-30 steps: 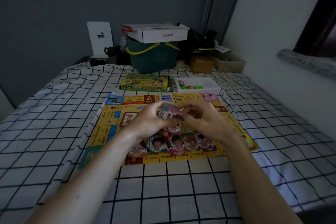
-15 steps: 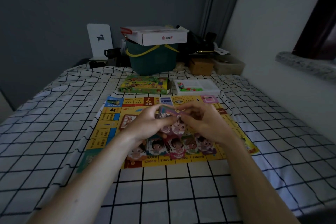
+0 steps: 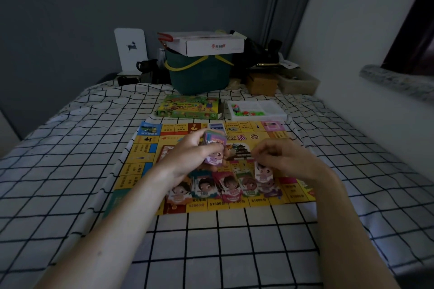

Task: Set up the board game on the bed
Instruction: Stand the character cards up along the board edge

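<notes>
A yellow game board (image 3: 141, 155) lies flat on the checked bed sheet (image 3: 58, 171). My left hand (image 3: 187, 159) grips a stack of play-money notes (image 3: 215, 141) over the board's middle. My right hand (image 3: 288, 162) pinches a single purple note (image 3: 263, 172) and holds it over the right end of a row of note piles (image 3: 225, 187) laid along the board's near edge. Each pile shows a cartoon face in a different colour.
The green game box (image 3: 187, 107) and a white tray of small coloured pieces (image 3: 256, 110) sit just beyond the board. Behind them stand a green bucket (image 3: 199, 75) with a white carton on top, a brown box (image 3: 261, 83) and clutter. A wall runs along the right.
My right hand has pulled one note off the stack and moved right and down toward the rightmost pile. My left hand stays over the board with the stack.
</notes>
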